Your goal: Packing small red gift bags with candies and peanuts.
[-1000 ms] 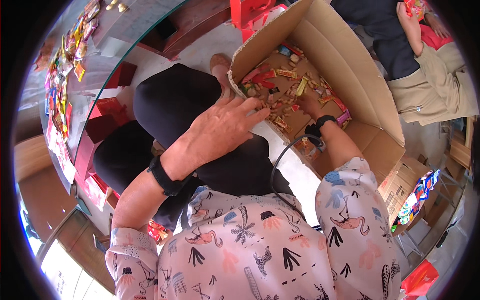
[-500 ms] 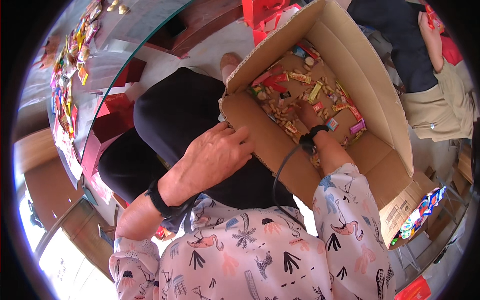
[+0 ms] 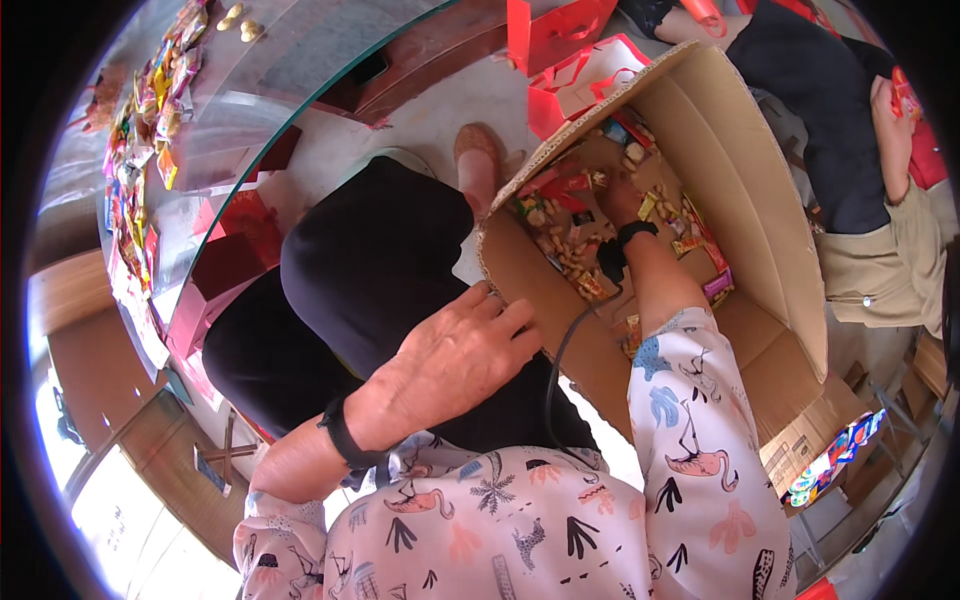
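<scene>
We judge the step as reaching: right hand (image 3: 621,198) among peanuts (image 3: 566,248) and wrapped sweets (image 3: 717,285) inside the cardboard box (image 3: 765,185), grip untellable; left hand (image 3: 455,358) loose, seemingly empty. Next calls for a precise pinch.

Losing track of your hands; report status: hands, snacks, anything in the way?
Right hand inside cardboard box among peanuts and wrapped snacks, grip unclear. Left hand outside, above black trousers, palm hidden. Possible obstruction: black cable across box's near side.
</scene>
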A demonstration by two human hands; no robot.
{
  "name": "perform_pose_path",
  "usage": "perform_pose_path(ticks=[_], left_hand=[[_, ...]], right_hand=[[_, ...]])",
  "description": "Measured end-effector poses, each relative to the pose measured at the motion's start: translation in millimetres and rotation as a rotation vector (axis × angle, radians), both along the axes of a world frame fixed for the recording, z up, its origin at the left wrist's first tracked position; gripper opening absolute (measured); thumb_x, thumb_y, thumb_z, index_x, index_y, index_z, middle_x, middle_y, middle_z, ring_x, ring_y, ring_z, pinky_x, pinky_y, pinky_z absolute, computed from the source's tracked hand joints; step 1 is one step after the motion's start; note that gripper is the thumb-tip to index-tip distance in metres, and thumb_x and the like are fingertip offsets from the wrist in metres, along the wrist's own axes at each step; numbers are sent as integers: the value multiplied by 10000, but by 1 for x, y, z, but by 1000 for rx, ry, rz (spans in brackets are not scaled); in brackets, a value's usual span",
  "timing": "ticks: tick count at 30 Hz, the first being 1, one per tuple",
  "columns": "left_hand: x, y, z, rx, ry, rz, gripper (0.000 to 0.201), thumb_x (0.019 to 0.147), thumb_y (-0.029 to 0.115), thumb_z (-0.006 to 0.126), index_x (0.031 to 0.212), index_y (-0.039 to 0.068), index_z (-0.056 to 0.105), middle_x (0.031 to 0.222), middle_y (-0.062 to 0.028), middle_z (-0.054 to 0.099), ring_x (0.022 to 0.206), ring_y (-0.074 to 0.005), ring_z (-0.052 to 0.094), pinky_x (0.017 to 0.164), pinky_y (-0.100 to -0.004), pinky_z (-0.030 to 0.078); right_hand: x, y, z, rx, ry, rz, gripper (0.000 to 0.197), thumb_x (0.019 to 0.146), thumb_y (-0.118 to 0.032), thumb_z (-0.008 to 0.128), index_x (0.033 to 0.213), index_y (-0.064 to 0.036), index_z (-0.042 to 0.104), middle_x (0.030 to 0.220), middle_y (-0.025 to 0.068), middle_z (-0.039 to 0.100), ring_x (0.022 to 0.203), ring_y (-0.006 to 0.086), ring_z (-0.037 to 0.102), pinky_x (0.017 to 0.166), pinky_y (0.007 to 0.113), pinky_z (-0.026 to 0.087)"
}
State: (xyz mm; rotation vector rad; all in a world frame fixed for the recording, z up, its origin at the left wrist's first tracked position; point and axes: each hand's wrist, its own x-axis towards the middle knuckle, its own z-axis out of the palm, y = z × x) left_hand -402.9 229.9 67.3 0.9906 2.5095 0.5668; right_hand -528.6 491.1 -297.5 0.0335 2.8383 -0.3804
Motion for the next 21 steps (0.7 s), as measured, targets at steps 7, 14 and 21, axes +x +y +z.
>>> perform_pose_path(ticks=[7, 14, 21], left_hand=[[-5, 1, 0, 3, -26, -17, 218, 753, 89, 632, 965, 54, 601, 887, -68, 525, 865, -223, 599, 837, -332, 491], [-12, 4, 1, 14, -43, -14, 308, 748, 87, 596, 1053, 38, 594, 936, -71, 538, 913, -221, 602, 901, -337, 487], [-13, 4, 1, 21, -58, -4, 312, 746, 84, 593, 1054, 34, 600, 950, -74, 542, 925, -226, 599, 911, -336, 482]], right_hand=[[10, 1, -18, 96, -23, -36, 442, 814, -156, 630, 1245, -123, 537, 1231, 190, 559, 1098, 393, 593, 897, 517, 473], [15, 4, -15, 5, -34, -54, 389, 835, -86, 567, 1223, -109, 549, 1187, 195, 575, 1073, 396, 596, 885, 500, 490], [22, 1, -13, -128, 154, 146, 109, 843, -146, 601, 927, -106, 658, 991, 147, 635, 940, 369, 602, 783, 461, 508]])
